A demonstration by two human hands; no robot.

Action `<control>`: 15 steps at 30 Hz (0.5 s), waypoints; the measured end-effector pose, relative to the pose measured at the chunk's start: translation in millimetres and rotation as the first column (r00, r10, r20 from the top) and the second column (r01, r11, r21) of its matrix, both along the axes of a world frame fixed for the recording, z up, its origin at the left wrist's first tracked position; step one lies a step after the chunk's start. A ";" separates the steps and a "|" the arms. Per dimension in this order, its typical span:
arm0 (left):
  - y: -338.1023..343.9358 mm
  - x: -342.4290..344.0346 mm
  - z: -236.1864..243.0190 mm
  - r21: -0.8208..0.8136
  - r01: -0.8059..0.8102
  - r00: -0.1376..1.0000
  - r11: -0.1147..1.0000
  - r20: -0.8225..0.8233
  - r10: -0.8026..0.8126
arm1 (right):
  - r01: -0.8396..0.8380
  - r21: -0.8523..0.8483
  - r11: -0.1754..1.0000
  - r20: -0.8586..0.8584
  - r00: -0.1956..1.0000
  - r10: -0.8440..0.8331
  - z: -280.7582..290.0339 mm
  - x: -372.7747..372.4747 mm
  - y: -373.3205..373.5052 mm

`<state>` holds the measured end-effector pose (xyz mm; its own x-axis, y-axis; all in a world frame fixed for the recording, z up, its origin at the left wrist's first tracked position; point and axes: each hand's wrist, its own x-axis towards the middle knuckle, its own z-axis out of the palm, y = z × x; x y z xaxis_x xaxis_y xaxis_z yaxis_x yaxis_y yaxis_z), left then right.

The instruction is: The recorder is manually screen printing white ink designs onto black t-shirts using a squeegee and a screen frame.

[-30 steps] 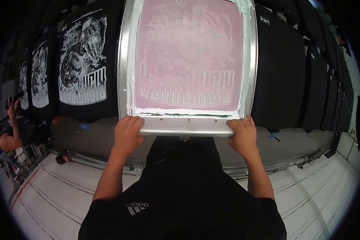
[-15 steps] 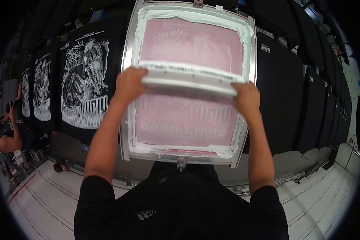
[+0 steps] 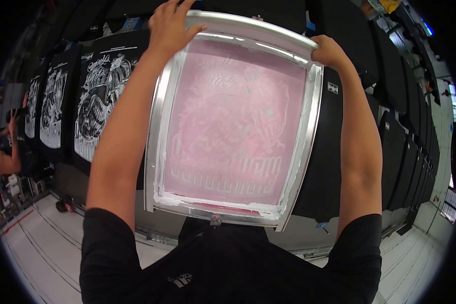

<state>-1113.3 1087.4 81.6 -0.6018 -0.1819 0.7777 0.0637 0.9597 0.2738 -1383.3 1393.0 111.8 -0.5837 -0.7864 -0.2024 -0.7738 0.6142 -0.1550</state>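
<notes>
A silk-screen frame (image 3: 311,119) lies in front of me, its pink mesh (image 3: 228,126) showing a faint stencil. White ink lines the mesh edges. Across the frame's far end rests a long silver squeegee (image 3: 253,29). At its left end my left hand (image 3: 168,31) is open, fingers spread and thumb stretched toward the bar. My right hand (image 3: 330,51) is closed round the right end of the squeegee; its fingertips are partly hidden.
To the left, black shirts (image 3: 96,101) with white prints lie on a row of boards. Black shirts (image 3: 328,152) with small labels line the right side. Another person (image 3: 7,152) stands at the far left. A metal clamp (image 3: 216,219) is at the frame's near edge.
The squeegee has moved from mid-mesh to the far end of the frame, both hands with it. My left hand has opened its fingers. The view has shifted slightly.
</notes>
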 end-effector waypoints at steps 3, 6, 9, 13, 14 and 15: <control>117.7 109.9 20.3 0.316 -0.214 0.840 0.924 0.543 0.008 | 0.077 -0.040 0.996 0.085 0.994 -0.073 9.3 -27.7 17.6; 213.9 263.9 -16.7 0.739 -0.245 0.055 0.628 0.657 -0.752 | 0.049 0.013 0.999 0.044 0.998 -0.050 -5.3 -38.3 -2.0; 299.4 363.1 -54.4 0.749 -0.530 -0.054 0.399 0.439 -0.897 | 0.033 0.071 0.997 0.024 0.999 -0.035 -21.8 -31.9 -20.4; 367.1 404.7 -99.9 0.783 -0.560 0.572 -0.272 0.128 -0.810 | -0.069 0.143 0.987 0.117 0.992 0.053 -10.0 -27.7 -51.2; 368.7 407.8 -106.9 0.785 -0.557 0.569 -0.271 0.123 -0.813 | -0.088 -0.003 0.996 0.061 0.994 0.088 -19.5 -18.2 -59.0; 369.1 408.3 -115.7 0.800 -0.571 0.504 -0.185 0.164 -0.848 | -0.113 -0.148 0.983 -0.004 0.994 0.113 -32.7 -7.6 -66.5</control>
